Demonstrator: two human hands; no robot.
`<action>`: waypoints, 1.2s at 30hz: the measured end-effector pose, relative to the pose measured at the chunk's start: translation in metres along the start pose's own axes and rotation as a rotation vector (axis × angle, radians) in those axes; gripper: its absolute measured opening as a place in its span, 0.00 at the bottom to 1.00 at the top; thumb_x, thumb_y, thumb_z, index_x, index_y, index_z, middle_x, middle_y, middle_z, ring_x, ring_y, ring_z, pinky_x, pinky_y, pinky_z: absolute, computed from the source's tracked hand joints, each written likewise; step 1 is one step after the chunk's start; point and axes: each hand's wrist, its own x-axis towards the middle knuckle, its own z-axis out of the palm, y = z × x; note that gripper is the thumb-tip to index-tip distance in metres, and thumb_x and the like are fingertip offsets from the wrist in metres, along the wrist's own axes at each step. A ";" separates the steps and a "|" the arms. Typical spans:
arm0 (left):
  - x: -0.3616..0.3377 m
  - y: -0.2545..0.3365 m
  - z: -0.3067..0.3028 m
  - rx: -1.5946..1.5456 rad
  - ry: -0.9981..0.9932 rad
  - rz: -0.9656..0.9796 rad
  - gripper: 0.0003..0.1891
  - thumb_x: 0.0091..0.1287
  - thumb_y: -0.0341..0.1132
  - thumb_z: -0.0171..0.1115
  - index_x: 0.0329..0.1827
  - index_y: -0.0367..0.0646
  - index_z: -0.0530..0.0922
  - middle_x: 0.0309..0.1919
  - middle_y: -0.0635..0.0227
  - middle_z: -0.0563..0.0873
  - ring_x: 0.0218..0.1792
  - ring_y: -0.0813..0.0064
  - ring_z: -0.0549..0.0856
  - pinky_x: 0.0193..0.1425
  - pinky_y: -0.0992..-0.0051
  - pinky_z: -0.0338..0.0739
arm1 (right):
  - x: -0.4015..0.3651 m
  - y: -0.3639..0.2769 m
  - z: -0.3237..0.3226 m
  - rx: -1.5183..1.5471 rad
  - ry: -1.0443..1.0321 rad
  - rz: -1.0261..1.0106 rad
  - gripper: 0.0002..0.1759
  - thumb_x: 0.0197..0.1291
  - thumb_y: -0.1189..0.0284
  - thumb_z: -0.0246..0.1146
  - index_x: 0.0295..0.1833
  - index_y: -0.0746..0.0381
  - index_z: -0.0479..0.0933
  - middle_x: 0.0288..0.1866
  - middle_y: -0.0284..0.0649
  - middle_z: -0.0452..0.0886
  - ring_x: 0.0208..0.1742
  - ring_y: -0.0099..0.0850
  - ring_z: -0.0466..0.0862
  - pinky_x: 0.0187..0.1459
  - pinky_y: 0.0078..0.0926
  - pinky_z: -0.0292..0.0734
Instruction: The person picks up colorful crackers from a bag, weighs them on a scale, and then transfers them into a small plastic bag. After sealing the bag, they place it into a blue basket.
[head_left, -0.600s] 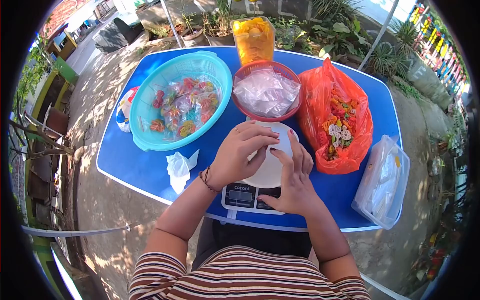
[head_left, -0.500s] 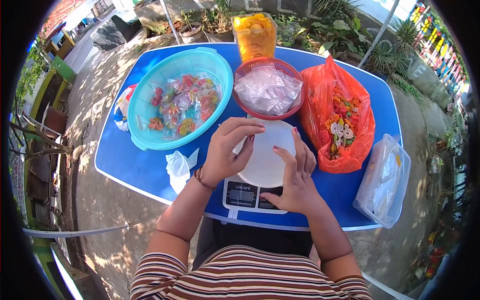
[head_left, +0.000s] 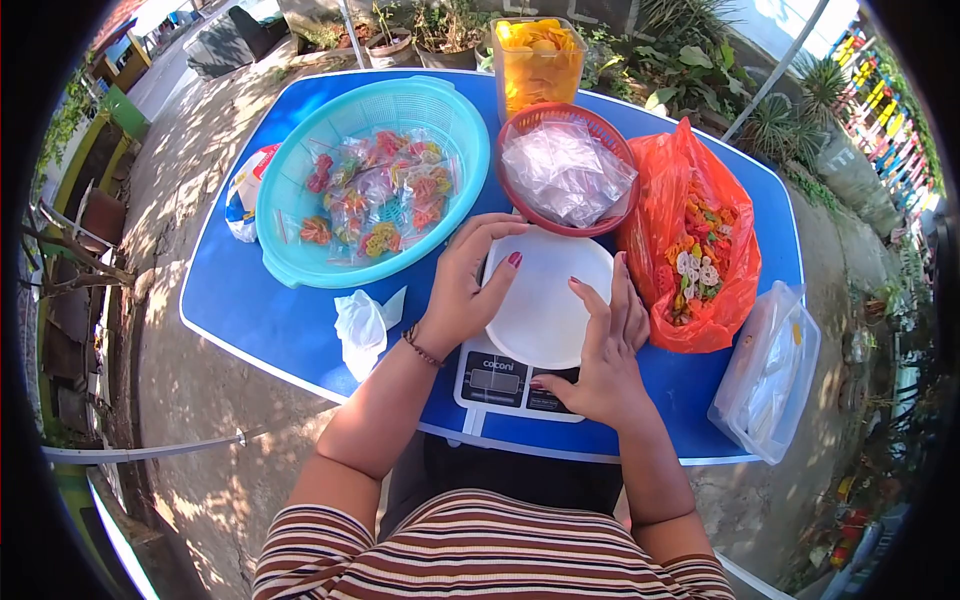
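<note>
Over the blue table (head_left: 240,305), I see the left hand (head_left: 468,285) and the right hand (head_left: 608,355), thumbs and fingers spread apart, flanking the white plate (head_left: 548,312) on the scale (head_left: 492,382) near the red basket (head_left: 545,222), though I cannot tell whether either touches the plate.

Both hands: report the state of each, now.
Left hand: open, nothing visible in it, by the left edge of the white plate.
Right hand: open, nothing visible in it, thumb over the scale.

The right grip (head_left: 612,375) partly hides the scale (head_left: 522,388), whose display (head_left: 494,381) is unreadable.
</note>
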 end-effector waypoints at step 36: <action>-0.002 -0.017 0.014 -0.457 -0.136 -0.303 0.45 0.78 0.64 0.44 0.85 0.36 0.49 0.77 0.44 0.66 0.76 0.49 0.69 0.80 0.54 0.60 | 0.017 0.052 0.016 0.952 0.132 0.049 0.48 0.70 0.58 0.64 0.83 0.69 0.48 0.84 0.54 0.53 0.86 0.43 0.50 0.82 0.41 0.43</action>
